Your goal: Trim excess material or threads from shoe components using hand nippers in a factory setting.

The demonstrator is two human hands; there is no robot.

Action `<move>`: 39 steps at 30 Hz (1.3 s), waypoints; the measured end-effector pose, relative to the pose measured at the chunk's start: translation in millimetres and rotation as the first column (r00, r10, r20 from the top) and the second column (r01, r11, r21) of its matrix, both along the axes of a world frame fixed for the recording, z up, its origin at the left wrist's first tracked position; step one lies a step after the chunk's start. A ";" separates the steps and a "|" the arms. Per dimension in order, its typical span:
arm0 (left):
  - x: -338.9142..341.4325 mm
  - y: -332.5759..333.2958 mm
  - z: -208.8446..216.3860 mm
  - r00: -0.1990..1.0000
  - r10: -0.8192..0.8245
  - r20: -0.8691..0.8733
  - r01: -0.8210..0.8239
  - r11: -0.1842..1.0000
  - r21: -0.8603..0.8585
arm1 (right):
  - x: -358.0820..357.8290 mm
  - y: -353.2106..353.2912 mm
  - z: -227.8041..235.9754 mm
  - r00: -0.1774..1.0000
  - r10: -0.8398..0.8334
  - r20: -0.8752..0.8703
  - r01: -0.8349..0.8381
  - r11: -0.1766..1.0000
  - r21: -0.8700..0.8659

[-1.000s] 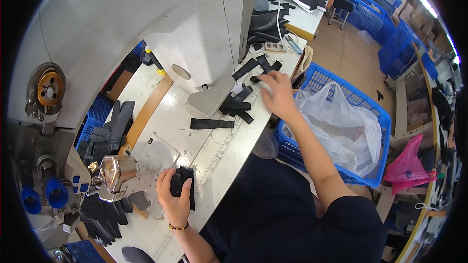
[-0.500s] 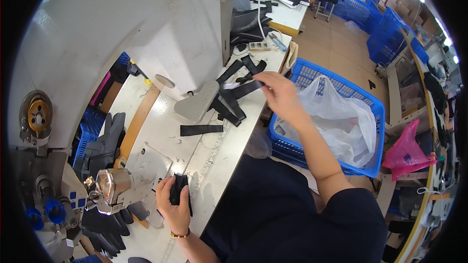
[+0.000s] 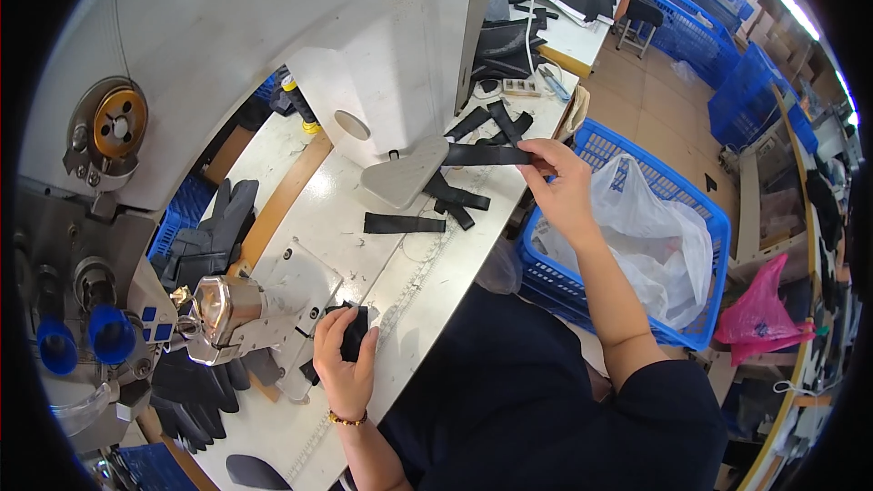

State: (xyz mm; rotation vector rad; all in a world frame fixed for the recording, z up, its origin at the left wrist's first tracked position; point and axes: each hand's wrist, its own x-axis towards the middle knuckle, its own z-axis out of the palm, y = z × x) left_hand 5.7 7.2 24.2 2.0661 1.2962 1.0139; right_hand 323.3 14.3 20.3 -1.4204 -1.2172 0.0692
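Machinery in off-white painted metal (image 3: 391,9) fills my upper left, beside a glossy white worktable (image 3: 336,195). To the right I have a blue lattice-walled plastic basket (image 3: 620,142), lined with a crumpled translucent white plastic bag (image 3: 655,250) whose contents I can't make out. Farther right is a bright pink plastic bag (image 3: 759,309), contents hidden. The hands are well apart: the left hand (image 3: 344,365) curls around a small black fabric piece (image 3: 356,335) on the table; the right hand (image 3: 562,184) pinches one end of a flat black fabric strip (image 3: 486,155). Several loose black strips (image 3: 405,224) lie unheld, so I judge the work partway; which are finished, I cannot tell.
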 end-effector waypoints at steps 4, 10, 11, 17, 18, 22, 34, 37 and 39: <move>-0.2 -0.8 -0.8 1.000 0.001 -0.009 -0.001 1.000 0.002 | -4.5 -6.7 5.6 0.995 -0.060 0.084 0.065 0.996 -0.059; 1.4 -1.3 -1.1 1.000 -0.015 -0.017 0.015 1.000 0.013 | 3.9 -2.1 -7.9 0.974 -0.148 0.173 0.170 0.978 -0.118; 1.8 -1.2 -1.5 1.000 -0.016 -0.016 0.016 1.000 0.014 | 6.9 0.3 -13.9 0.968 -0.175 0.182 0.199 0.972 -0.125; 1.8 -0.6 -3.2 0.999 -0.023 -0.033 0.024 1.000 0.020 | 5.9 4.9 -29.3 0.936 -0.201 0.289 0.240 0.965 -0.108; 1.5 -0.5 -3.4 0.999 -0.024 -0.034 0.024 1.000 0.018 | 2.3 4.1 -28.8 0.937 -0.198 0.287 0.238 0.965 -0.109; 3.0 -1.4 -4.4 0.998 -0.035 -0.048 0.036 0.999 0.027 | -16.3 0.5 -33.9 0.949 0.042 0.312 0.026 0.977 -0.210; 2.1 -15.5 21.1 0.670 -0.210 0.712 0.392 0.914 -0.100 | -50.0 9.5 -32.8 0.922 -0.054 0.384 0.111 0.985 -0.130; 13.8 -43.6 76.9 0.249 -0.233 0.940 0.559 0.827 0.056 | -57.8 12.4 -35.7 0.916 0.091 0.390 -0.045 0.991 -0.124; -10.3 -62.7 115.2 0.112 -0.318 0.941 0.753 0.645 0.129 | -75.3 14.6 -31.0 0.896 0.190 0.402 -0.138 0.978 -0.154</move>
